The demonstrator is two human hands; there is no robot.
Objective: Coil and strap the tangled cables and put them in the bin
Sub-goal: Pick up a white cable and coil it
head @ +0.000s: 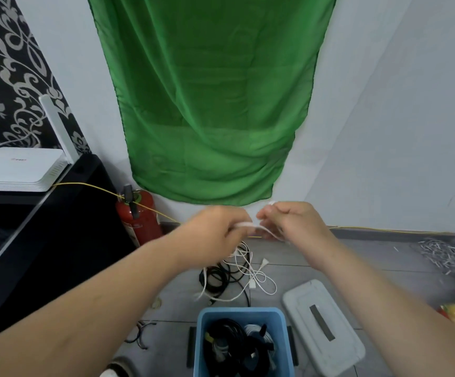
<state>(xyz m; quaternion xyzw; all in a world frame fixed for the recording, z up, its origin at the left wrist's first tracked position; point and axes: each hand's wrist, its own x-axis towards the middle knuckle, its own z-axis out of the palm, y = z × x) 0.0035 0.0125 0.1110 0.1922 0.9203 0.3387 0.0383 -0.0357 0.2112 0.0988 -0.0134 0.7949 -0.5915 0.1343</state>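
Blue bin [241, 315], one, already holds coiled cables [229, 333]; one grey lid [321, 325] lies just right of it. Beyond the bin, a tangle of black and white cables [237, 273], number unclear, lies on the floor [329, 257]. Farther beyond, left hand [215, 229] and right hand [294, 219] both pinch one white cable [259, 228], apparently coiling it; strapping should follow.

Green cloth [212, 104] hangs near a red extinguisher [139, 217] and, seemingly, a router [16, 170].

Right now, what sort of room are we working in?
Probably a home or small-office corner: grey tiled floor, white plastic router on a black cabinet, red metal fire extinguisher beside a hanging green cloth.
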